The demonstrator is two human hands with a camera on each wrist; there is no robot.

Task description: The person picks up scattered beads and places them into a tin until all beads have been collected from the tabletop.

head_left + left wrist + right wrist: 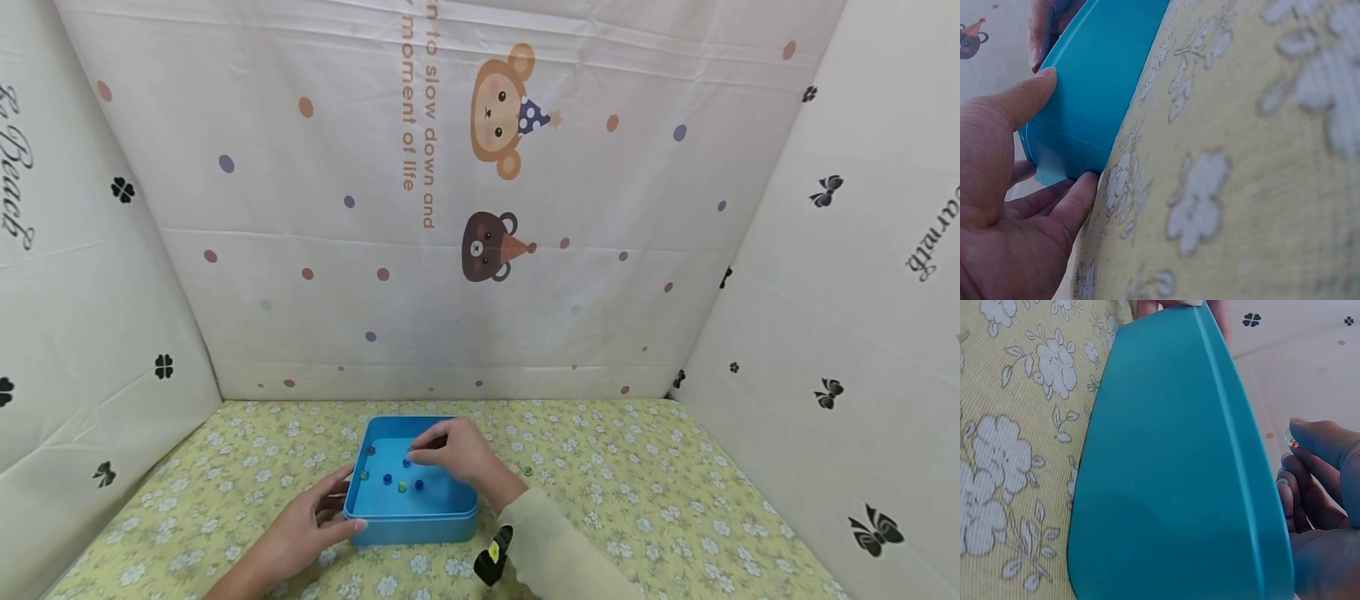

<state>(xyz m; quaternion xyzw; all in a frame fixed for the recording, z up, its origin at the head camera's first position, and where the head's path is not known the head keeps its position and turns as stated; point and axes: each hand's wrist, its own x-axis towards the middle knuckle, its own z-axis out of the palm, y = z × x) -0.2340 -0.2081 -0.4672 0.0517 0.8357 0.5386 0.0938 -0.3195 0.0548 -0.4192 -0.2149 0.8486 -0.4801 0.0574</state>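
Note:
A blue rectangular box [415, 528] without a lid sits on the table, with several small blue, green and reddish marbles on its floor, among them a dark blue marble [419, 485] and a yellow-green marble [402, 487]. My left hand [306, 523] grips the box's near left corner, thumb on the front wall and fingers along the left side. Over the right part of the box is my right hand [459, 451]. Its thumb and forefinger pinch a clear marble with orange inside [1294, 440], seen above the rim in the right wrist view.
A green marble [527, 471] lies on the flowered tablecloth [637, 500] to the right of the box. Printed white sheets [420, 317] stand as walls behind and on both sides. A black strap with a yellow patch [492, 557] is by the right sleeve.

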